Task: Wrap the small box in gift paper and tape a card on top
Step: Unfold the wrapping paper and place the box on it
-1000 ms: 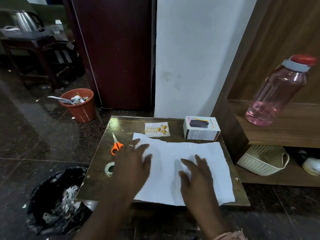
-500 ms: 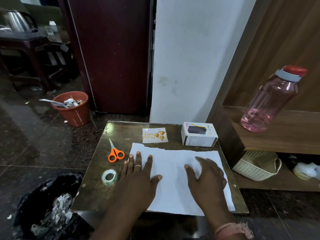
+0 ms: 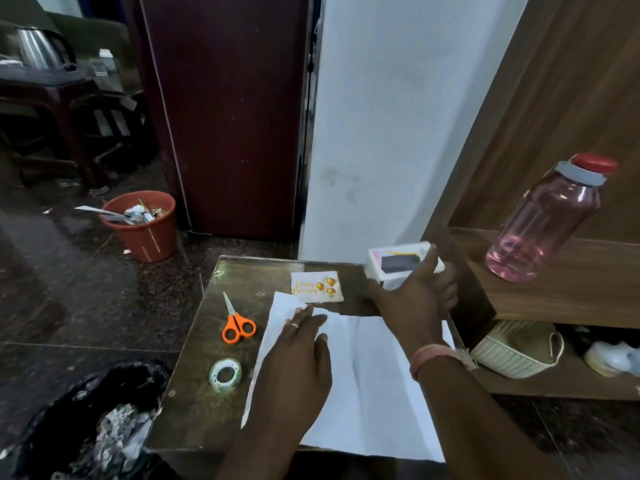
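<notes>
A white sheet of paper [image 3: 367, 386] lies flat on the small brown table [image 3: 197, 393]. My left hand [image 3: 298, 355] rests palm down on the sheet's left part, fingers spread. The small white box [image 3: 391, 263] with a dark picture on top is at the table's far right corner, tilted. My right hand [image 3: 415, 296] is closed around it, thumb on top. A "Happy Birthday" card [image 3: 317, 287] lies behind the sheet. Orange scissors [image 3: 237, 323] and a roll of clear tape [image 3: 225, 374] sit left of the sheet.
A wooden shelf unit at the right holds a pink water bottle [image 3: 547, 223] and, lower, a cream basket [image 3: 516, 348]. A black bin bag [image 3: 86, 427] lies at the table's left front. An orange bin [image 3: 142, 226] stands on the floor behind.
My right hand left the paper, reached to the far right corner and took hold of the small box, which is now tilted. My left hand stays on the sheet.
</notes>
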{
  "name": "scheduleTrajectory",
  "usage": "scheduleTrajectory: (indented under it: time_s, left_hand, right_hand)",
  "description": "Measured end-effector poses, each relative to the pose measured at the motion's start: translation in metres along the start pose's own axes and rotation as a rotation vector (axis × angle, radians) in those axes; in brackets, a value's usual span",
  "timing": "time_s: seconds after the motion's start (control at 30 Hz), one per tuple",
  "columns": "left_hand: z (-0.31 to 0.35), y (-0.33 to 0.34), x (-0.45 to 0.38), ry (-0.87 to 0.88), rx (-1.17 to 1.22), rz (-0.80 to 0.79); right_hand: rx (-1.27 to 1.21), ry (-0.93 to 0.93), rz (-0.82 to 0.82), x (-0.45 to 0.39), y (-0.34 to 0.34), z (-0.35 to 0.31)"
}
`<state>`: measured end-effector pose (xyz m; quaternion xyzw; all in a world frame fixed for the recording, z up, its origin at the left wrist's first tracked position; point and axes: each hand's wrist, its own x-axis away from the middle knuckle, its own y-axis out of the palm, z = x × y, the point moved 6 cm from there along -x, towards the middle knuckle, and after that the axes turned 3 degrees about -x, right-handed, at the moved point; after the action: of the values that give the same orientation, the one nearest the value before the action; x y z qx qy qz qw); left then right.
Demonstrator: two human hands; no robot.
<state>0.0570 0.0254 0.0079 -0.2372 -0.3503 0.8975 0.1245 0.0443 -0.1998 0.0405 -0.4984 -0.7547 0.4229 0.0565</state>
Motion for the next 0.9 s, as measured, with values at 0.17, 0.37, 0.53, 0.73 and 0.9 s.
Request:
scheduleTrajectory:
  time_s: [0.17, 0.37, 0.53, 0.73, 0.9]
  left_hand:
    - [0.007, -0.002, 0.000, -0.318, 0.511, -0.031]
    - [0.030, 0.001, 0.028, -0.771, 1.217, -0.350]
    - [0.044, 0.015, 0.063, -0.785, 1.471, -0.249]
    - [0.044, 0.034, 0.061, -0.790, 1.591, -0.252]
    - [0.035, 0.026, 0.033, -0.557, 1.313, -0.221]
  right_hand:
    - [-0.357, -0.255, -0.233, 0.053, -0.035, -0.019]
    - [-0.533, -0.302, -0.607, 0.112, -0.068, -0.007]
    - [-0.830, -0.161, -0.757, 0.142, -0.067, 0.003]
    - [-0.937, -0.042, -0.658, 0.143, -0.056, 0.008]
    - [-0.891, -0.013, -0.547, 0.123, -0.042, 0.008]
